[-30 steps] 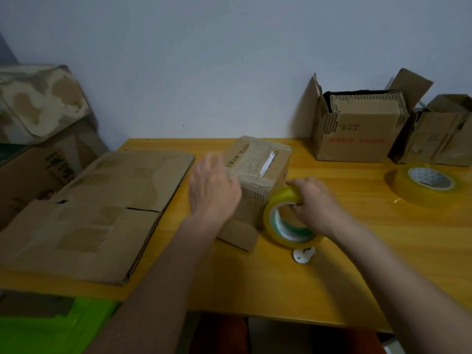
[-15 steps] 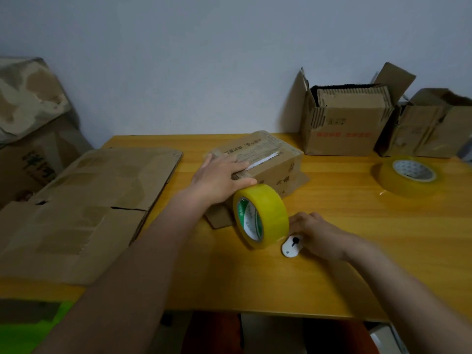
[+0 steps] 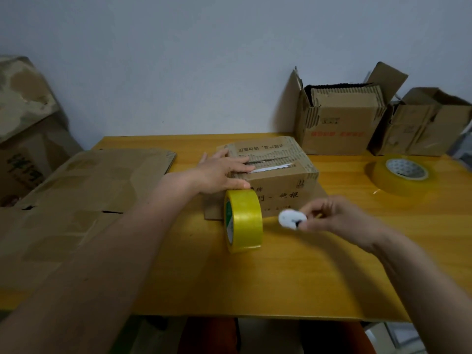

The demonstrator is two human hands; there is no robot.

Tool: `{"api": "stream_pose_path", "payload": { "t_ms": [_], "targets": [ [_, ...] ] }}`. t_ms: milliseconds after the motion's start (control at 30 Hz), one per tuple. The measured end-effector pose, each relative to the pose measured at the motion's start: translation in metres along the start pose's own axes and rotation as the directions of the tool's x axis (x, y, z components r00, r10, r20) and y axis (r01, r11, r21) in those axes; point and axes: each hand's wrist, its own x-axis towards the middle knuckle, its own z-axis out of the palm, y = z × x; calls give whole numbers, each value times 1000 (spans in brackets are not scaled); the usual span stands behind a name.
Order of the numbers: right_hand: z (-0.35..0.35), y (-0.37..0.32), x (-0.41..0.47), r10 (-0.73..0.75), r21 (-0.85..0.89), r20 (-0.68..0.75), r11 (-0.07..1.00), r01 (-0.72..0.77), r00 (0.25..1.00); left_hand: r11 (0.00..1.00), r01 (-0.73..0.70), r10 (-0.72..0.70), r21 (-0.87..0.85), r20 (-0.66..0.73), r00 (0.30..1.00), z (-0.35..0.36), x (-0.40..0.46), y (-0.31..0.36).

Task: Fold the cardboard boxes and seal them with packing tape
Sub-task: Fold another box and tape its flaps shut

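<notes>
Two open boxes holding folded cardboard, left hand flat on closed box, right hand pinching white cutter

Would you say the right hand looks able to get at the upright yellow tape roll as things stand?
Probably yes, though not freely: the tape roll stands on bare table just beside the right hand, nothing between them, but that hand is pinching a small white cutter and would need to free its fingers.

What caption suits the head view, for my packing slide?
Left hand presses the box flaps; right hand pinches a white cutter beside upright tape roll.
</notes>
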Motion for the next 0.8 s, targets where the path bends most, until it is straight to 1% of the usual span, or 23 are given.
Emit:
{"api": "stream_pose_path", "payload": {
  "t_ms": [33, 67, 167, 233, 333, 433, 533, 600, 633, 667, 733, 767, 800],
  "targets": [
    [1, -7, 2, -26, 107, -57, 994, 32, 998, 1000, 0, 0, 0, -3, 1000, 2, -1, 1],
    [3, -13, 4, -43, 178, -97, 982, 60, 994, 1000, -1, 1, 1, -9, 1000, 4, -1, 1],
    [15, -28, 13, -76, 311, -134, 943, 115, 988, 1000, 7, -7, -19, -23, 1000, 8, -3, 2],
    [24, -32, 19, -72, 389, -166, 912, 133, 983, 999, 11, -12, -35, -18, 1000, 9, -4, 2],
    [32, -36, 25, -38, 481, -198, 867, 130, 980, 999, 11, -11, -30, -11, 1000, 7, -4, 3],
    [34, -42, 31, -34, 572, -199, 807, 145, 979, 999, 31, -32, -26, -12, 999, 5, -3, 4],
    [34, -50, 38, -44, 583, -210, 797, 161, 977, 998, 44, -45, -49, -26, 999, 5, -2, 3],
    [35, -55, 44, -1, 593, -244, 791, 150, 970, 995, 24, -31, -101, -76, 997, 6, -2, 2],
    [35, -58, 48, 9, 564, -277, 811, 155, 961, 990, 1, -17, -143, -117, 993, 7, -3, 1],
    [37, -61, 53, -2, 481, -327, 861, 168, 945, 980, -27, -5, -195, -164, 987, 8, -4, 0],
    [44, -67, 64, -97, 203, -439, 958, 204, 893, 940, -83, -2, -331, -248, 969, 12, -5, -3],
    [48, -69, 69, -170, 68, -471, 972, 227, 866, 907, -103, -17, -409, -279, 960, 15, -5, -4],
    [53, -70, 73, -233, -39, -473, 969, 244, 850, 870, -110, -47, -481, -304, 951, 18, -4, -4]
  ]
}}
